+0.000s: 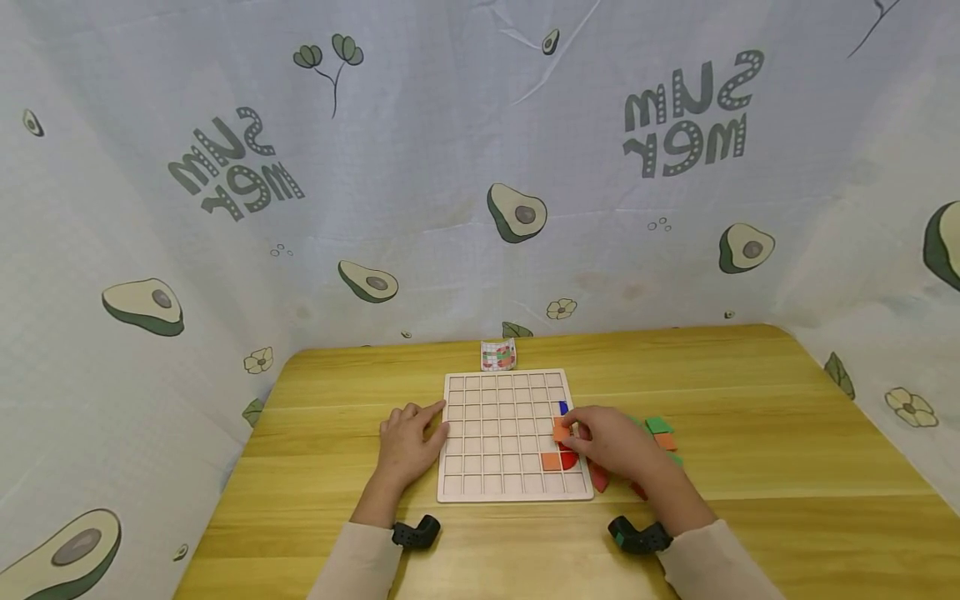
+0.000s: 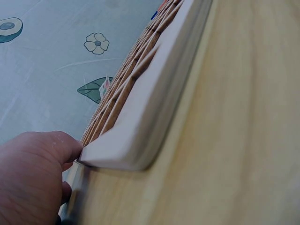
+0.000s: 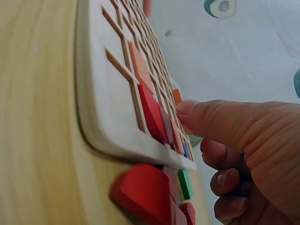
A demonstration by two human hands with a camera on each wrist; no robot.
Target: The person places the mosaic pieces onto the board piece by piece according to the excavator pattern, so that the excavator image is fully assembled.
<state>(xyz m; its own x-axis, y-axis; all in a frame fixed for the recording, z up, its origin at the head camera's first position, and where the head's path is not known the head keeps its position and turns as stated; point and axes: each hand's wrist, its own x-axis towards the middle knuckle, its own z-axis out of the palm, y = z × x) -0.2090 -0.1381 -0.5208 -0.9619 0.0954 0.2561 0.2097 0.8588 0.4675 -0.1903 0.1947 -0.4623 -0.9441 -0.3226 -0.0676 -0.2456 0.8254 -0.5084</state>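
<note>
A wooden grid board (image 1: 480,447) lies on the table. My left hand (image 1: 408,447) rests at its left edge, thumb and index finger spread apart and touching the rim. Over the right side of the grid, my right hand (image 1: 617,437) pinches an orange square tile (image 1: 560,430) between thumb and finger; in the right wrist view that tile (image 3: 176,96) shows just past the thumb. Another orange square (image 1: 551,462) sits in a cell lower down, beside a red rounded piece (image 1: 569,460). A blue piece (image 1: 563,407) lies farther up the right side, partly hidden by the hand.
Loose green pieces (image 1: 658,425), an orange piece (image 1: 665,441) and red pieces (image 1: 598,477) lie right of the board, some beneath my right forearm. A small printed pattern card (image 1: 498,356) stands behind the board. Patterned cloth (image 1: 450,167) hangs around the wooden table (image 1: 750,417).
</note>
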